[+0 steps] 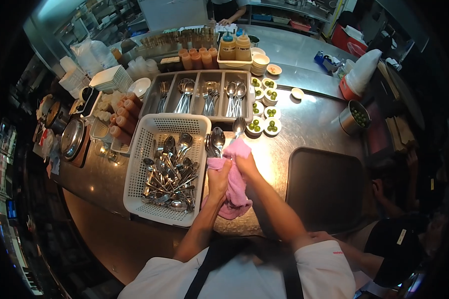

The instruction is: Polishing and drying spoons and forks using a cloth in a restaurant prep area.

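My left hand (pixel 217 181) grips a bunch of metal spoons (pixel 217 139) upright, with part of a pink cloth (pixel 236 190) wrapped around their handles. In my right hand (pixel 247 164) is the cloth's upper end, folded about a single spoon (pixel 239 126) whose bowl points away from me. Left of my hands sits a white perforated plastic basket (pixel 130 187) with a jumble of spoons and forks (pixel 172 172) in it. Beyond it lies a grey cutlery tray (pixel 198 91) in four-part form, where forks and spoons lie sorted by compartment.
Small white bowls of green limes (pixel 272 126) stand beyond my right hand. A dark serving tray (pixel 325 187) lies at right, near a metal pot of limes (pixel 354 117). Sauce bottles (pixel 125 119) crowd the left. Another person's hand (pixel 321 237) is by my right arm.
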### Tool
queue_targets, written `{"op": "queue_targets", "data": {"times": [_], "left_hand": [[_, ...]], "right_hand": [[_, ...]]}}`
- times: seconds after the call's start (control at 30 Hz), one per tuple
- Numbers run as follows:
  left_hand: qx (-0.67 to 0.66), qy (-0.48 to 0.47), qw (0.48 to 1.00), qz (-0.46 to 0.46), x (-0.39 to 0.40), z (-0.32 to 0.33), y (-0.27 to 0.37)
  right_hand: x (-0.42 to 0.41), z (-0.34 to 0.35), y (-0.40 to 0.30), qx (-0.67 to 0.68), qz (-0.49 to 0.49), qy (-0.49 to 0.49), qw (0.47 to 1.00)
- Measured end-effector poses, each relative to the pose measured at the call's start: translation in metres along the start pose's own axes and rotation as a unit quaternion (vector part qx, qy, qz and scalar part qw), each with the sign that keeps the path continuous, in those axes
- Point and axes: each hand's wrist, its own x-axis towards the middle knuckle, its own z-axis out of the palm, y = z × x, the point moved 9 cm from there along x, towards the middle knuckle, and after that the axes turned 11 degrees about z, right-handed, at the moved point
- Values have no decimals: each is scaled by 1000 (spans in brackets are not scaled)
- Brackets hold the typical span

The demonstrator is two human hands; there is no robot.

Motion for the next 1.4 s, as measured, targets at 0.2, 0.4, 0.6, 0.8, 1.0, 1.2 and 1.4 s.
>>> {"op": "queue_targets", "data": {"times": [0.2,0.4,0.6,0.8,1.0,1.2,1.4], "left_hand": [[6,-56,995,83,-4,23,26],[-27,-64,992,103,1,16,18],[-51,-114,992,-23,-22,31,4],[-26,-143,983,112,-14,42,31],[35,-36,999,8,-1,-9,0],[-20,-65,998,-6,-11,27,18],[33,-97,995,5,0,-5,16]], "right_hand": [[81,-1,-8,394,299,-176,851],[-6,6,-61,157,15,-109,982],[-2,-57,-48,-45,19,107,993],[3,-66,-48,159,-26,162,973],[-20,11,4,136,34,151,979],[95,-14,9,334,241,-58,909],[25,29,-8,454,176,-249,837]]}}
